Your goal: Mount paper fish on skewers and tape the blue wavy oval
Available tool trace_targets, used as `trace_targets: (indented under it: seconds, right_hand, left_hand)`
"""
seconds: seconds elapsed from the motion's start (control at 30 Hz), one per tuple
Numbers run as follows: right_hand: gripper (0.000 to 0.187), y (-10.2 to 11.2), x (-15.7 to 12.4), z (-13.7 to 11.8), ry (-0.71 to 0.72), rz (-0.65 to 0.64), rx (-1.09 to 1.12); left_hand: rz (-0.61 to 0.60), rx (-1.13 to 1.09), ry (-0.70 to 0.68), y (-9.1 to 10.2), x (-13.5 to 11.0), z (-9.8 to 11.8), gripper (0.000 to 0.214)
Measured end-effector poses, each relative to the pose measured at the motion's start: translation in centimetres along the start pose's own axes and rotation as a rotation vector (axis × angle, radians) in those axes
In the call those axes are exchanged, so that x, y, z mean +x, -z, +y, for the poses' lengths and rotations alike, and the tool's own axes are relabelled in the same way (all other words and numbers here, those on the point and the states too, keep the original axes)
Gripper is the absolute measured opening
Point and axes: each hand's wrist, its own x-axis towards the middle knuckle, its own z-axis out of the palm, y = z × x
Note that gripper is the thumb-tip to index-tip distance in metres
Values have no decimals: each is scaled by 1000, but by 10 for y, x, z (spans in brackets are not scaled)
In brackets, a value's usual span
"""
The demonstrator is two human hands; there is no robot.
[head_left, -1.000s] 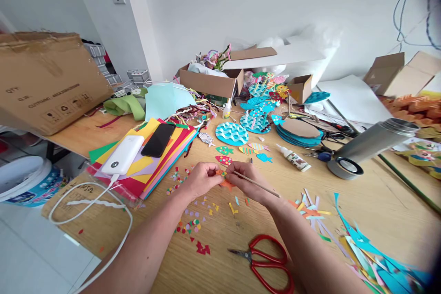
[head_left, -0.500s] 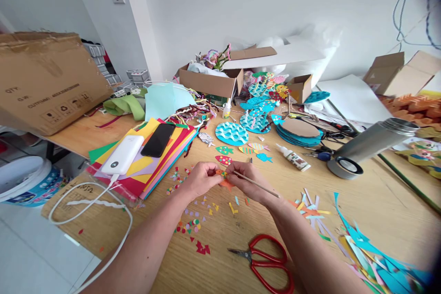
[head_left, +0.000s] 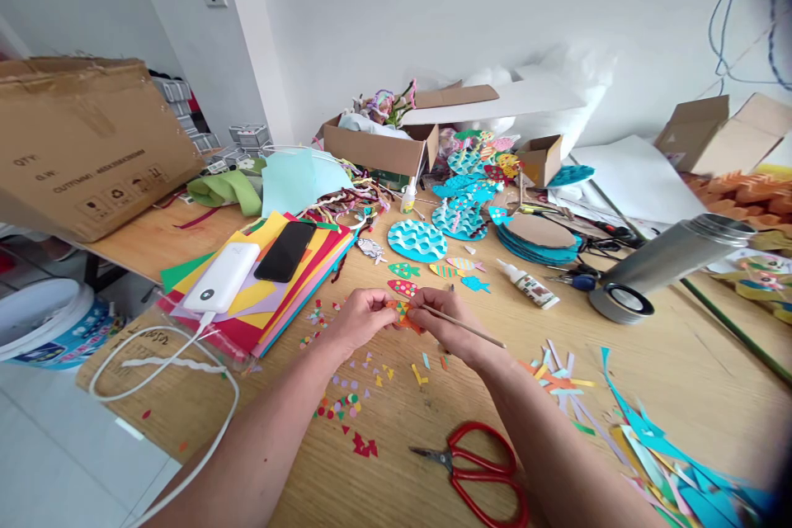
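My left hand (head_left: 357,320) pinches a small orange paper fish (head_left: 405,316) just above the wooden table (head_left: 693,363). My right hand (head_left: 449,324) meets it from the right, fingers closed on a thin wooden stick (head_left: 470,331) whose tip touches the fish. Tiny coloured paper bits (head_left: 346,406) lie scattered under and in front of my hands. Finished small paper fish (head_left: 403,271) lie in a row just beyond them.
Red scissors (head_left: 479,470) lie near the front edge. A glue bottle (head_left: 528,285), blue wave discs (head_left: 417,240), a metal flask (head_left: 671,254) and cardboard boxes (head_left: 377,150) stand behind. A power bank (head_left: 221,277) and phone (head_left: 284,251) rest on coloured sheets at left; paper strips (head_left: 643,445) lie at right.
The fish between my fingers has tilted up slightly and shows more of its face; both hands stay almost in place.
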Motion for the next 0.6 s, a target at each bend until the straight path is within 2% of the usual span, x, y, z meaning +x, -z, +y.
trace_targets:
  seconds: [0.2, 0.6]
  right_hand:
    - [11, -1, 2, 6, 5, -3, 66]
    - [13, -6, 4, 5, -33, 42, 180]
  left_hand:
    - [81, -20, 20, 3, 4, -5, 14]
    - [88, 23, 4, 5, 6, -13, 19]
